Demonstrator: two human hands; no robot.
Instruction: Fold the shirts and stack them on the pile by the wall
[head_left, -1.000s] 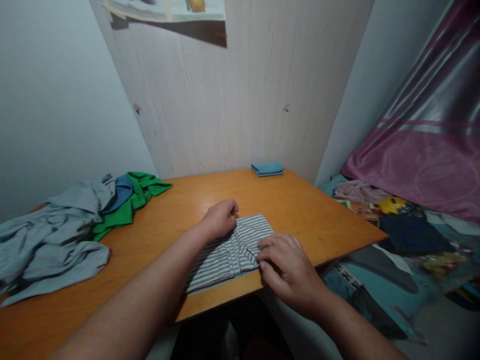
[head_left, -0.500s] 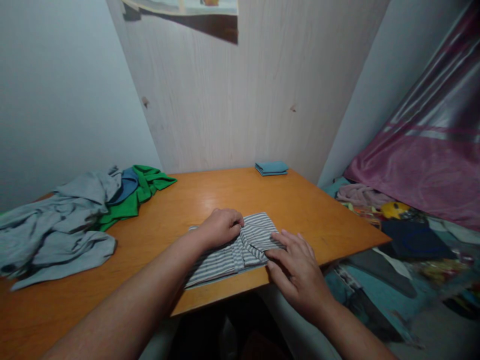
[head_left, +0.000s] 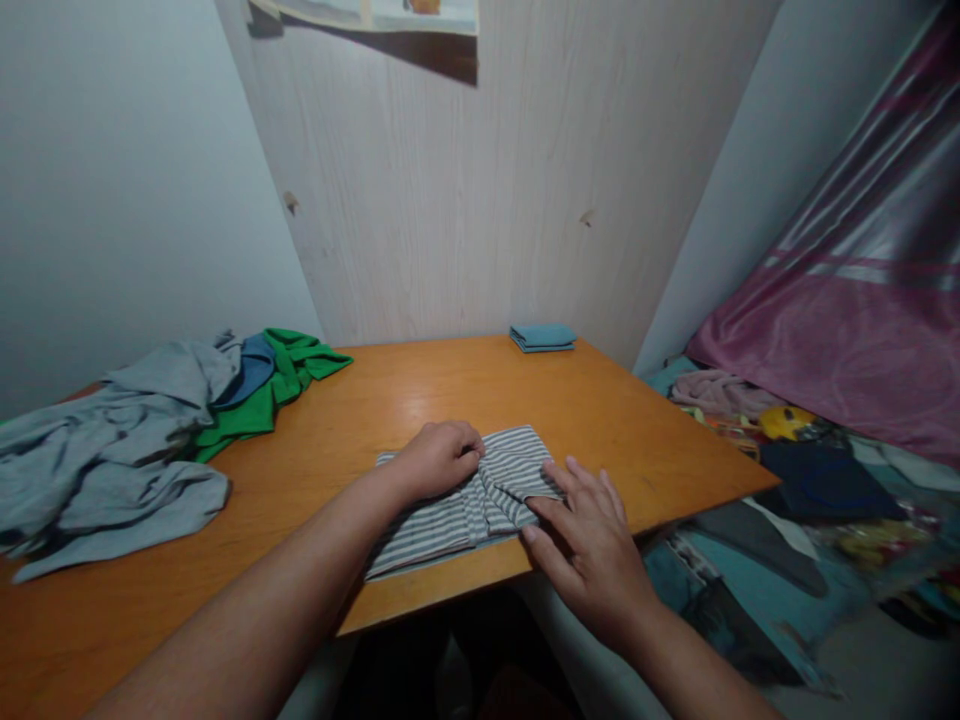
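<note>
A grey-and-white striped garment [head_left: 435, 530] lies folded near the front edge of the wooden table [head_left: 420, 390], with a loose fold at its right part. My left hand [head_left: 442, 458] rests across its middle, fingers curled and pinching the cloth at the fold; the fingertips are partly hidden. At the garment's right edge is my right hand [head_left: 589, 540], its fingers spread and the fingertips touching the cloth. The thumb points toward the table's front edge, apart from the index finger.
Crumpled grey clothing [head_left: 127, 440] and a green garment [head_left: 262, 400] lie at the table's left. A folded blue cloth [head_left: 543, 337] sits at the back right. Beyond the right edge are a pink shiny curtain [head_left: 840, 340] and assorted clothes, including a dark folded one [head_left: 825, 480].
My right hand has shifted slightly left, its fingers a little more spread over the garment's edge. My left hand stays nearly in place on the cloth.
</note>
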